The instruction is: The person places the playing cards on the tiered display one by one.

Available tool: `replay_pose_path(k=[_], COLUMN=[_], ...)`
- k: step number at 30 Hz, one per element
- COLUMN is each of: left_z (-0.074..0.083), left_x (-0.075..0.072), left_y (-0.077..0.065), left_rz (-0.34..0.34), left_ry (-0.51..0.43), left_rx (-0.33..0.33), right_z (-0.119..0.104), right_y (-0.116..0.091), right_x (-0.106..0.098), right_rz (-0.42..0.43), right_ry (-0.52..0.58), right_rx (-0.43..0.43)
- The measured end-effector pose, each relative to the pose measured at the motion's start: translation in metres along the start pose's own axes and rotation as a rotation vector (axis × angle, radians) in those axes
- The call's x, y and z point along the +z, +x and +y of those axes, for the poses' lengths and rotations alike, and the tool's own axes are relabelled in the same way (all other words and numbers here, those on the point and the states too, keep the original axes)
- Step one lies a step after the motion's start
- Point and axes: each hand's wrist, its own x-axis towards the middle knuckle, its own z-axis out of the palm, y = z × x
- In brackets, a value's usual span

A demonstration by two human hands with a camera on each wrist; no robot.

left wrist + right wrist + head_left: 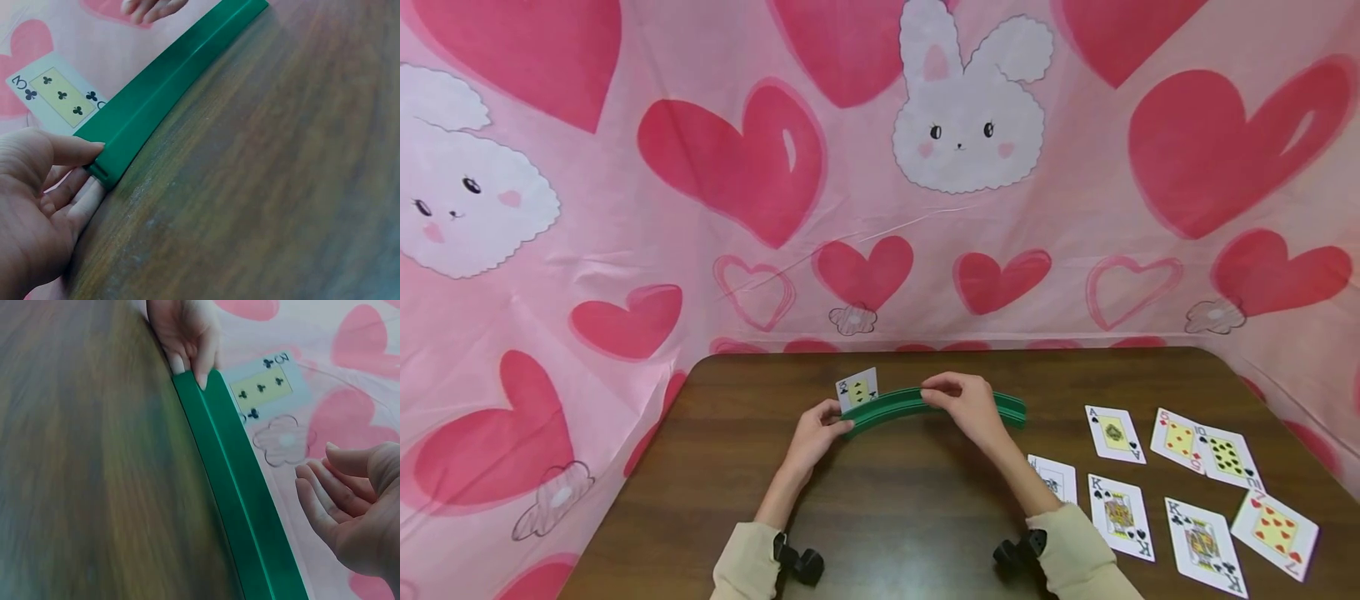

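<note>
A curved green card holder (891, 407) lies across the far part of the table. My left hand (811, 435) grips its left end, with the thumb on the front face and fingers beneath in the left wrist view. A three of clubs (857, 388) stands tilted in the holder, just beside that hand; its lower edge is hidden in the slot. My right hand (968, 407) hovers over the holder's right half. In the right wrist view its fingers (334, 500) are loosely bent, apart from the holder, with nothing between them.
Face-up cards lie at the table's right: an ace of spades (1115, 433), a five of diamonds (1175, 437) overlapped by a black ten (1227, 458), two kings, a red seven (1275, 533), and a card (1054, 477) partly behind my right forearm. A pink heart-patterned cloth (865, 208) hangs behind the table.
</note>
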Motion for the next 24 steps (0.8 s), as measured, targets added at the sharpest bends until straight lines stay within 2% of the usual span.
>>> replay_pose_path(k=[10,24], left_z=[0.002,0.001], left_x=[-0.003,0.000], left_y=[-0.002,-0.002], left_rz=[-0.001,-0.003], left_ry=[-0.002,-0.023], left_rx=[0.004,0.004], right_z=[0.011,0.024], right_y=[-0.013,-0.025], right_x=[-0.038,-0.088], right_rz=[0.053,0.101], right_ry=[-0.032,-0.072], right_rx=[0.019,0.062])
